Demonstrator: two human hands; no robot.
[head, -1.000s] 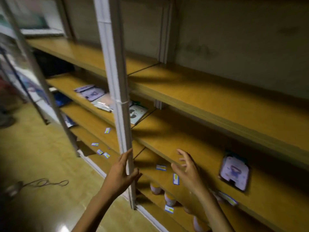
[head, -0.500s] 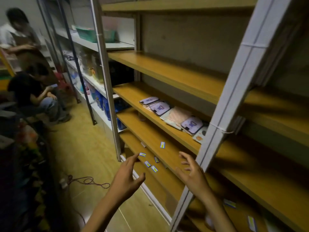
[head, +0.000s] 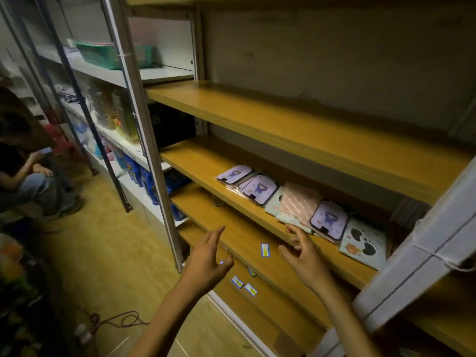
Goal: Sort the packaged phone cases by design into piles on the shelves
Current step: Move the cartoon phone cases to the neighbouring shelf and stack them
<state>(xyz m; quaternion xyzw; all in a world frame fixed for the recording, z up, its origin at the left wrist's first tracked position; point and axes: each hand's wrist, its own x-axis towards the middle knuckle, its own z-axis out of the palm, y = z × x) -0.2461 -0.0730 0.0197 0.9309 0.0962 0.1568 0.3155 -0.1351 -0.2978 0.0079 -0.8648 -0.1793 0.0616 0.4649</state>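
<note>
Head view: three purple cases [head: 260,188], two empty hands [head: 206,261].

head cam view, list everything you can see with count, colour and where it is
purple phone cases: three, lilac with a dark figure, middle wooden shelf
pink striped package: one, pink, same shelf between the purple ones
paw print case: one, pale with dark paws, right end of that row
wooden shelves: several, yellow-brown, top one bare
shelf labels: about five, blue and white, on lower shelf edges
green basket: one, upper left white shelf
cable: one, dark, on floor
seated person: one, far left
left hand: open, empty, below the cases
right hand: open, fingertips at the packages
</note>
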